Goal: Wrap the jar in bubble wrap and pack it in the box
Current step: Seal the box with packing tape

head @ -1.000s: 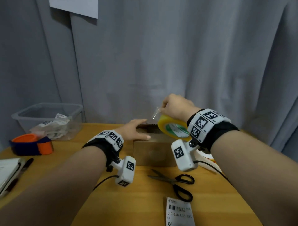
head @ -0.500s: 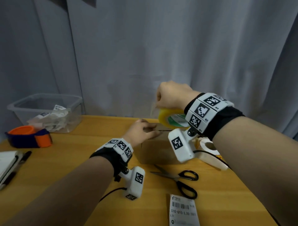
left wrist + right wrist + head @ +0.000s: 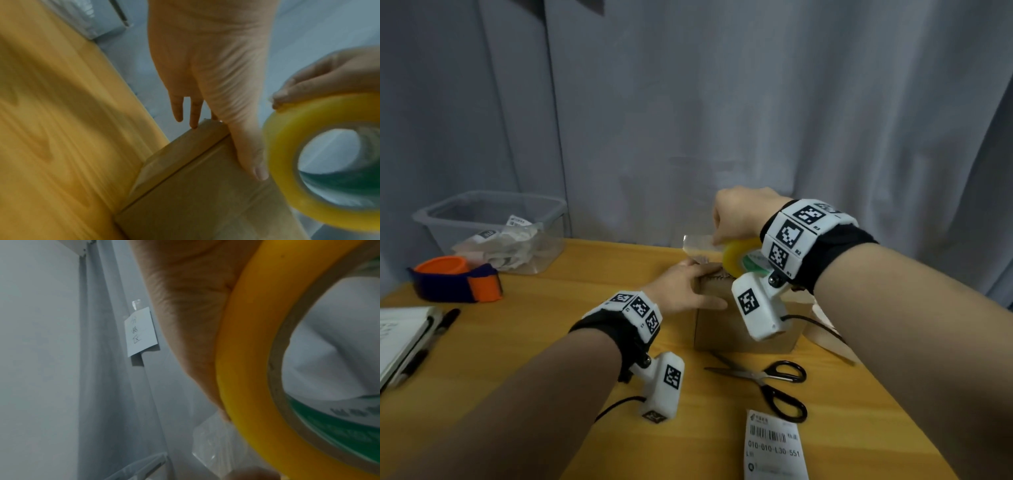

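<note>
A small brown cardboard box (image 3: 726,329) (image 3: 201,194) stands closed on the wooden table (image 3: 551,342). My left hand (image 3: 685,287) (image 3: 207,68) lies flat on its top with straight fingers, the thumb along the near edge. My right hand (image 3: 739,212) hovers just above the box and grips a yellow roll of clear tape (image 3: 739,255) (image 3: 320,164) (image 3: 257,353). A loose strip of clear tape (image 3: 698,244) (image 3: 213,444) sticks out leftward from the roll. The jar and the bubble wrap are hidden from every view.
Black scissors (image 3: 767,380) and a barcode label (image 3: 774,445) lie in front of the box. A clear plastic bin (image 3: 493,226) with crumpled paper stands at the back left, an orange and blue tape dispenser (image 3: 455,281) before it. A notebook (image 3: 400,335) and pen (image 3: 445,318) lie far left.
My right hand lifted the tape roll and pulled a strip free. My left hand left the tape end and now lies flat on the box top. My head has tilted down.
</note>
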